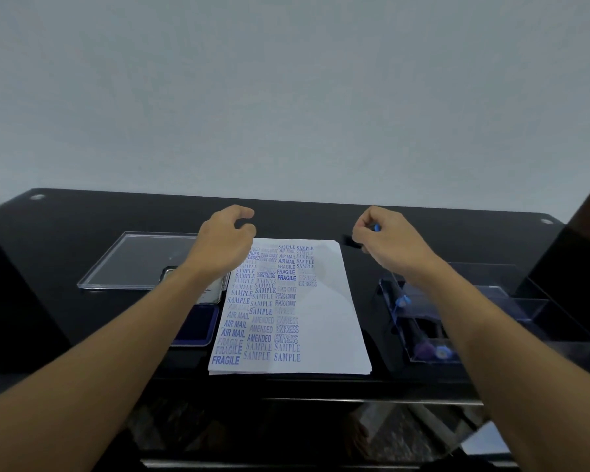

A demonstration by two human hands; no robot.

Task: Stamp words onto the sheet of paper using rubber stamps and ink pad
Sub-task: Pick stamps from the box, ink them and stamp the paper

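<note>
Right hand (382, 240) pinches a rubber stamp (349, 240) at the 1 o'clock corner of the sheet of paper (324, 321) on the bench (82, 219). Left hand (223, 240), loosely curled and empty, hovers at 11 o'clock; ink pad (198, 327) lies at 9 o'clock.

Paper (324, 321): white stack, flat at worktop (99, 216) centre; blue stamped words in columns over left and middle, right strip bare. Ink pad (198, 327): open, dark blue, just left of paper. Rubber stamp (351, 240): black, blue knob, pinched in right grip (387, 245) at paper's far right corner.
</note>
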